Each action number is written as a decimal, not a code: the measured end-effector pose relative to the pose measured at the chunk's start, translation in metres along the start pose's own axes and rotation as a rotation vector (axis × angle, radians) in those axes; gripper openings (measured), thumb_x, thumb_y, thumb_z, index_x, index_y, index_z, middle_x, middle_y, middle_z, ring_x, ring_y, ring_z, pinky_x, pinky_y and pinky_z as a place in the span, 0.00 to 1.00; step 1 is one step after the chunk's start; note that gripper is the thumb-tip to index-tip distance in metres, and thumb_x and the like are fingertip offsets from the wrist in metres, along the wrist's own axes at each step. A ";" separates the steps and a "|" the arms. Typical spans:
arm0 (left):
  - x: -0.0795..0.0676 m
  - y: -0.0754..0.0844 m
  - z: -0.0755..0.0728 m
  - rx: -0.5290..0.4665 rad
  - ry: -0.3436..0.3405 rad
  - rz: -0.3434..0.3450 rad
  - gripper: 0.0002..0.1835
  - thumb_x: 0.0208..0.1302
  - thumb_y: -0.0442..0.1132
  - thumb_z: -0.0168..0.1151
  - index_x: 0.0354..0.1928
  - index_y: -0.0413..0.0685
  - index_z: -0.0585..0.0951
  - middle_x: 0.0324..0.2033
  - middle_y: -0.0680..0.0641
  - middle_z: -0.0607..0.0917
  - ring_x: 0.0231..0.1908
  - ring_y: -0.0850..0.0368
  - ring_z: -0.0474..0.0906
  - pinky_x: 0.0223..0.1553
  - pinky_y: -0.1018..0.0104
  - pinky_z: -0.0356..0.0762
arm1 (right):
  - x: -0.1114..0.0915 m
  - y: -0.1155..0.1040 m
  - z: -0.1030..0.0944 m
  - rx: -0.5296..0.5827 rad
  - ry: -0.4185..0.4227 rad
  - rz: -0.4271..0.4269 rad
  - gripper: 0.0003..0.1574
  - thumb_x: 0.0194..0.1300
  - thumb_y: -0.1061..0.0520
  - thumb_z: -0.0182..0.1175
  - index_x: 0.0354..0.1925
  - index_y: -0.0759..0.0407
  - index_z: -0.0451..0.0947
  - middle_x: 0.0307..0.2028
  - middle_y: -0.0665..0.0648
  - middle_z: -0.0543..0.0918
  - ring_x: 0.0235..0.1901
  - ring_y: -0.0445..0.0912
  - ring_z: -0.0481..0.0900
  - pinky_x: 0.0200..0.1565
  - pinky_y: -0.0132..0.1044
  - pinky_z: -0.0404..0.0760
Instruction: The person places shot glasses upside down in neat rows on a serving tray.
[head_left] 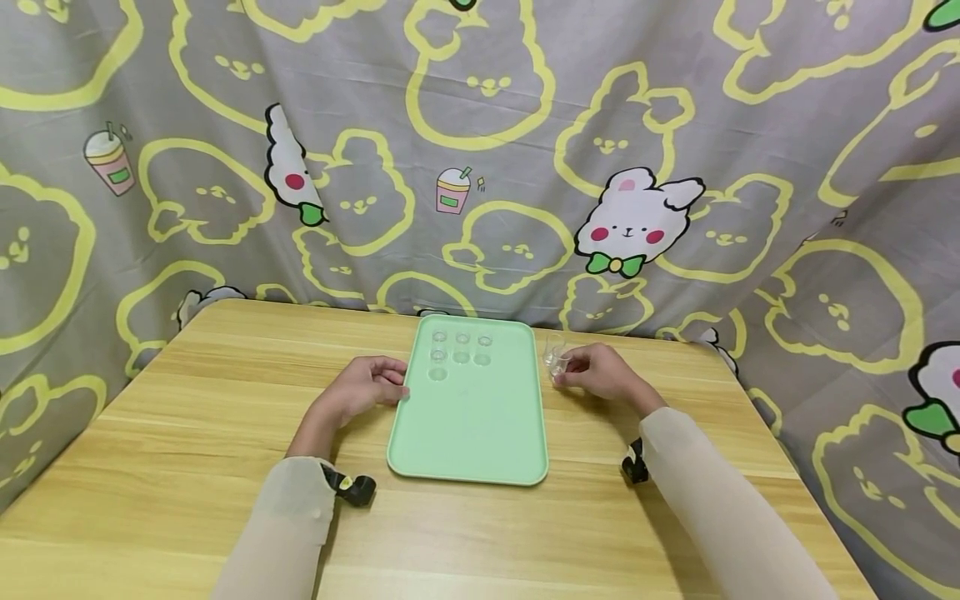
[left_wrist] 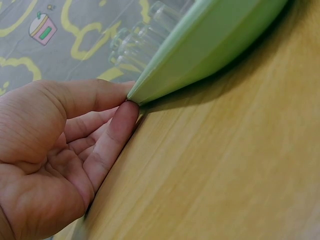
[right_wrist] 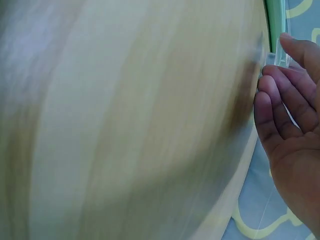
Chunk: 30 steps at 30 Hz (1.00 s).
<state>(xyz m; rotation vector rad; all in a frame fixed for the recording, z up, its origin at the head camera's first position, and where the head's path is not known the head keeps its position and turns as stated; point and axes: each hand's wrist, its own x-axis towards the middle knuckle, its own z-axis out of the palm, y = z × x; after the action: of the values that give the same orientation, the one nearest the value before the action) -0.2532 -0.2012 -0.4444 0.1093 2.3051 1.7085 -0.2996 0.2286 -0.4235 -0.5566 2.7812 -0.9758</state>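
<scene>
Now the left hand [head_left: 363, 387] pinches a rimmed green tray [head_left: 468, 433], seven clear cups [head_left: 461, 357] aboard. Beside it, the right hand [head_left: 602, 372] grips another cup [head_left: 559, 365].

The tray [head_left: 471, 429] is mint green, the curtain [head_left: 517, 179] yellow-patterned grey.
</scene>
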 end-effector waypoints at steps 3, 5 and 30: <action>0.000 0.000 0.000 0.004 0.002 0.002 0.25 0.61 0.30 0.70 0.60 0.33 0.77 0.44 0.41 0.79 0.39 0.52 0.79 0.42 0.63 0.84 | -0.003 0.000 -0.002 0.012 0.021 0.011 0.12 0.64 0.53 0.73 0.44 0.56 0.88 0.32 0.50 0.85 0.32 0.45 0.76 0.35 0.36 0.76; 0.000 0.000 0.000 0.007 0.004 0.001 0.25 0.61 0.30 0.70 0.60 0.34 0.77 0.44 0.41 0.79 0.39 0.52 0.79 0.42 0.63 0.84 | -0.005 -0.002 -0.003 0.028 0.032 0.018 0.13 0.64 0.53 0.73 0.45 0.57 0.88 0.32 0.51 0.85 0.32 0.46 0.77 0.34 0.36 0.77; 0.001 0.000 0.000 0.007 -0.013 0.015 0.26 0.61 0.31 0.70 0.61 0.32 0.76 0.44 0.41 0.79 0.40 0.53 0.80 0.42 0.64 0.83 | 0.006 -0.072 0.011 0.103 0.194 -0.248 0.16 0.73 0.55 0.59 0.52 0.64 0.84 0.39 0.61 0.87 0.34 0.46 0.81 0.38 0.39 0.80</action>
<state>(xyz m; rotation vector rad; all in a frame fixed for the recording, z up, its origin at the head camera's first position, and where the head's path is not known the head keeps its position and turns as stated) -0.2538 -0.2009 -0.4443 0.1388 2.3066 1.7018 -0.2812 0.1676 -0.3871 -0.8499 2.8545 -1.2789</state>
